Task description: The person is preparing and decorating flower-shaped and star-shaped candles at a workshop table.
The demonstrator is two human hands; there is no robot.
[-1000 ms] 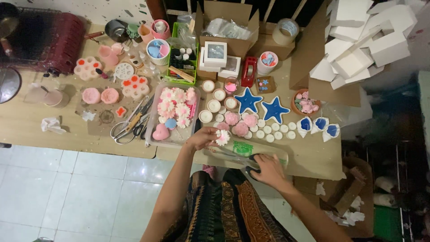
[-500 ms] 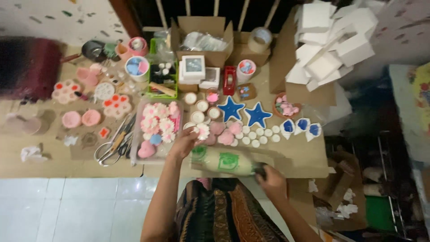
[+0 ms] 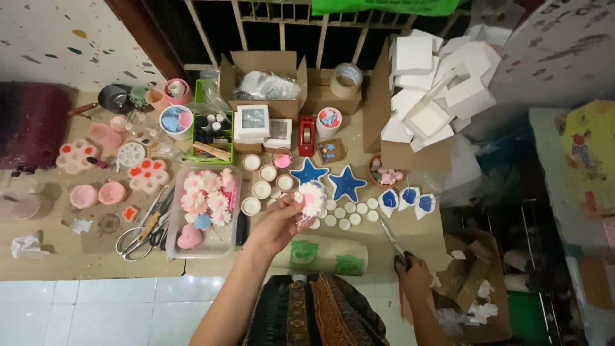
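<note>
Head view: hands changed — left (image 3: pixel 277 225) lifts flower (image 3: pixel 312 197); right (image 3: pixel 415 277) now grips scissors (image 3: pixel 392 238).

Single head-worn view, steeply downward, fairly high above the cluttered table (image 3: pixel 77 256).

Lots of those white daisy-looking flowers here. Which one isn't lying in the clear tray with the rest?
The flower pinched in the left hand. It is held up above the small white discs, right of the clear tray where the other flowers lie.
</note>
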